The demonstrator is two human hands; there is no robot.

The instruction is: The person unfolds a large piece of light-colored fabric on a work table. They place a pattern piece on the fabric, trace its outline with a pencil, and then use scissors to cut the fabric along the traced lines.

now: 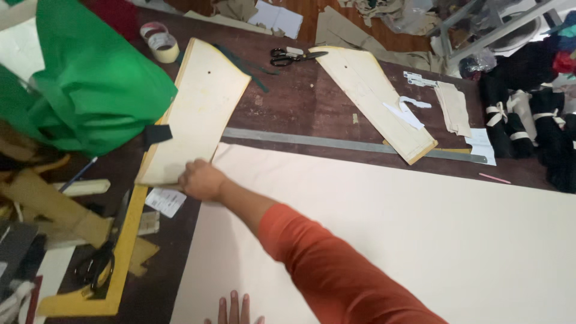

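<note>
My right hand (201,180), on an orange-sleeved arm reaching across to the left, grips the near end of a long cream cardboard pattern piece (201,102). That piece lies on the dark wooden table (300,108), just beyond the far left corner of a large cream fabric sheet (390,222). Only the fingertips of my left hand (234,309) show at the bottom edge, spread flat on the fabric with nothing in them.
A second pattern piece (372,96) and a long metal ruler (354,144) lie beyond the fabric. Black scissors (294,57) and tape rolls (161,41) sit at the back. A green bag (90,78), a yellow square ruler (123,252) and more scissors (96,264) crowd the left; black bundles (540,120) sit right.
</note>
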